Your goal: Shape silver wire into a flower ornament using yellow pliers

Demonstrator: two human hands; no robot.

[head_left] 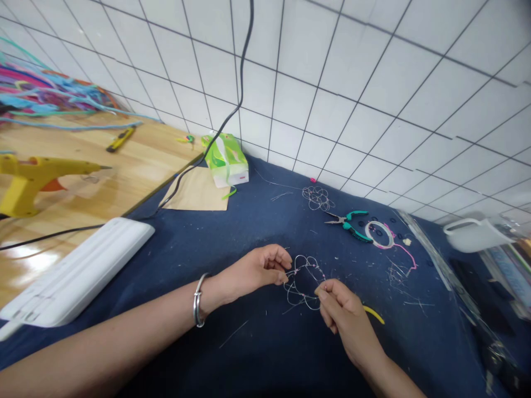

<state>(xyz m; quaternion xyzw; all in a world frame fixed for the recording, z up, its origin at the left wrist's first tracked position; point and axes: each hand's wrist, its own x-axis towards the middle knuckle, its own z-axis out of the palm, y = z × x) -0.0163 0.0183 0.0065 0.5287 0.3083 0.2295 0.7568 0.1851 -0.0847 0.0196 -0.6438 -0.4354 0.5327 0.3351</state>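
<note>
A ring of thin silvery wire loops (307,267), with small pinkish spots along it, is held between both hands above the dark blue cloth. My left hand (265,268), with a silver bangle on its wrist, pinches the left side of the wire ring between thumb and fingers. On the ring's right side, my right hand (338,303) grips the wire between thumb and forefinger. A yellow curved handle (374,314) shows beside the right hand, the rest of that tool hidden. Beyond the hands lie another bundle of wire loops (317,198) and teal-handled pliers (352,222).
Wire scraps (398,273) and a white spool (379,235) with pink cord lie to the right. At left are a white power strip (83,271), a yellow glue gun (45,176) and a cutter (120,139). A tissue pack (226,160) stands near the tiled wall. A black cable hangs down.
</note>
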